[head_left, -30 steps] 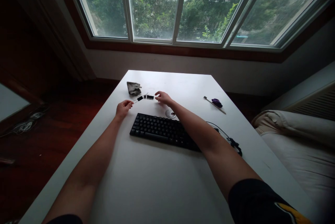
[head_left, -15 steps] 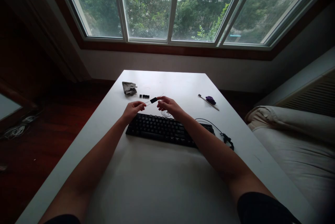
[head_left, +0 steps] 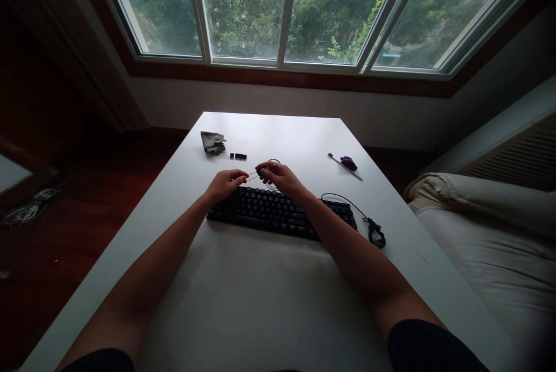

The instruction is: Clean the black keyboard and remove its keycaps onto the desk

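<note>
1. Two thin wires (head_left: 252,175) stretch out of the left hand (head_left: 225,183), which pinches them between thumb and fingers.
2. One small black piece (head_left: 259,172) sits at the other end of the wires, at the fingertips of the right hand (head_left: 282,179); that hand looks to be pinching it, though the fingers hide most of the piece.
3. Both hands are close together over the far side of the keyboard (head_left: 264,208), with the black piece held up off the desk (head_left: 238,302).
4. Judging by the grips, the step in hand is working the black piece on or off the wires; which of the two, I cannot tell.
5. Such a move calls for a steady left pinch, so that the wires do not twist, and a sure right grip on so small a piece.
6. Counted on the desk: one keyboard; one bundled cable (head_left: 377,237) at its right; one grey rag (head_left: 212,143) at the far left; one brush (head_left: 353,172) with one purple cloth (head_left: 348,162) against or just beside it; one clear round thing (head_left: 272,188), partly hidden by the right hand.
7. Several black caps (head_left: 238,156) lie in a short row near the rag: one slightly apart, the others too close together to count surely.
</note>
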Tool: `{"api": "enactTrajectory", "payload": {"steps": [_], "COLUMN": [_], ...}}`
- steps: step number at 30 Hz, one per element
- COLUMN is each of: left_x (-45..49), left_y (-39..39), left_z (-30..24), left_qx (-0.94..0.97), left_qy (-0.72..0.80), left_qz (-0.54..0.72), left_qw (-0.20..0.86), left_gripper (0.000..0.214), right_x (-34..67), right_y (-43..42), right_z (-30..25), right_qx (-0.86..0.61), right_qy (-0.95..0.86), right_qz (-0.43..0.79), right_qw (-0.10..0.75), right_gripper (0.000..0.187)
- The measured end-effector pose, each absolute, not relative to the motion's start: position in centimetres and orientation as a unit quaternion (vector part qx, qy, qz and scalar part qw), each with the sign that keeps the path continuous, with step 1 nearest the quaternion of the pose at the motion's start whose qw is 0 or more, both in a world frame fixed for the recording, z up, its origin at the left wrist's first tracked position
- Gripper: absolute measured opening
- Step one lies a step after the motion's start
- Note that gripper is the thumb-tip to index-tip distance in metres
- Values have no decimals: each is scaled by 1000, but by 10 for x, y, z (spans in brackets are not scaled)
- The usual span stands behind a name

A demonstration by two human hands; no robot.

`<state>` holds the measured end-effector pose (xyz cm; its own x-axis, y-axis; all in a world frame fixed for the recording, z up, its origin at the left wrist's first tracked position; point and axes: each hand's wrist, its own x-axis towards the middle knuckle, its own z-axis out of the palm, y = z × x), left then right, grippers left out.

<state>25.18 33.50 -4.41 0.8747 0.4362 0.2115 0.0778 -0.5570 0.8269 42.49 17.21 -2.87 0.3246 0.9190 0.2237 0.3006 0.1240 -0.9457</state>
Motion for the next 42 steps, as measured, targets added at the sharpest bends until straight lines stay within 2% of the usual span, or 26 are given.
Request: {"api": "enactTrajectory", "payload": {"steps": [7,11,18,29,42], "left_x": [250,249,252,255,246], "left_y": [345,345,341,338,349], "left_z": [-48,-49,-55,-62,-54], "left_qx": [905,926,934,897,903], "left_qy": [162,122,85,104,112], "left_qz": [221,185,140,109,62], "left_qw": [325,306,316,415,411], "left_gripper": [25,22,23,23,23], "right_x": [426,422,415,405,395], "right_y": [171,171,170,164,162], "right_z": [-31,-32,-27,-24,-25], "right_qx": [-654,-680,-695,-696,-691], "right_qy": [-526,-534,-538,-553,-571], "right_qz": [220,178,95,122,131], "right_qw": [498,470,469,441,423], "right_gripper": [28,24,15,13,15]}}
